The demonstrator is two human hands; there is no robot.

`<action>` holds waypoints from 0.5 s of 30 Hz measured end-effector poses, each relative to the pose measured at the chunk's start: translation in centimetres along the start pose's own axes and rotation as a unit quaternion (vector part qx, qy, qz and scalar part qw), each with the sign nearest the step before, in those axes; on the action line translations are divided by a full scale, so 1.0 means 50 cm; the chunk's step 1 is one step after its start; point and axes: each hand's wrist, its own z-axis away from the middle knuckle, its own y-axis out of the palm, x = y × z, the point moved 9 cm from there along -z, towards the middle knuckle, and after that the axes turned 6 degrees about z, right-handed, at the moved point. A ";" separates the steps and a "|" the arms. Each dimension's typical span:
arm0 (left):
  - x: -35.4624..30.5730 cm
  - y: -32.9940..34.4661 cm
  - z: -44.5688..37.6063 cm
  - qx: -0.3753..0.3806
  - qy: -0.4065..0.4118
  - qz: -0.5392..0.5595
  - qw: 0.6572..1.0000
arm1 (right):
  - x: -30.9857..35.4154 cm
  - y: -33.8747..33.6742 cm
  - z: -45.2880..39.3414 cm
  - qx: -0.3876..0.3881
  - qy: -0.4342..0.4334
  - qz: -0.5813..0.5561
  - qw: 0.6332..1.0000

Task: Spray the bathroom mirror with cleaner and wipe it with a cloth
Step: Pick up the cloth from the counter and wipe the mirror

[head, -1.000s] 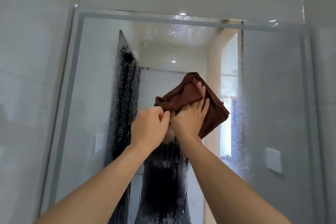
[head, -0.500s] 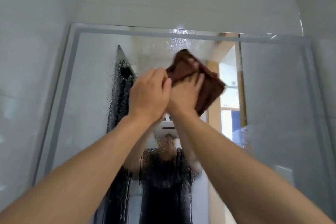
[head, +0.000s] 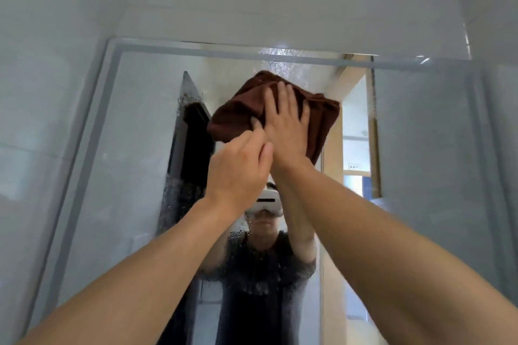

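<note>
Domestic bathroom. Evidenced by pale glossy wall tiles (head: 280, 0), large frosted-edge wall mirror (head: 134, 176) beaded with droplets, and reflected glass shower partition (head: 190, 148) plus doorway (head: 356, 134) to adjoining room.

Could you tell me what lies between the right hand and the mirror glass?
In the head view, the brown cloth lies between the flat right hand and the mirror.

My one camera sits on my head, tilted up and forward at the mirror (head: 134, 176), close to the glass. Both my forearms reach up from the bottom edge into its middle.
</note>
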 end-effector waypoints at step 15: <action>0.044 -0.084 -0.025 0.028 0.055 -0.047 0.997 | -0.285 -0.049 -0.125 -0.019 0.293 -0.003 0.956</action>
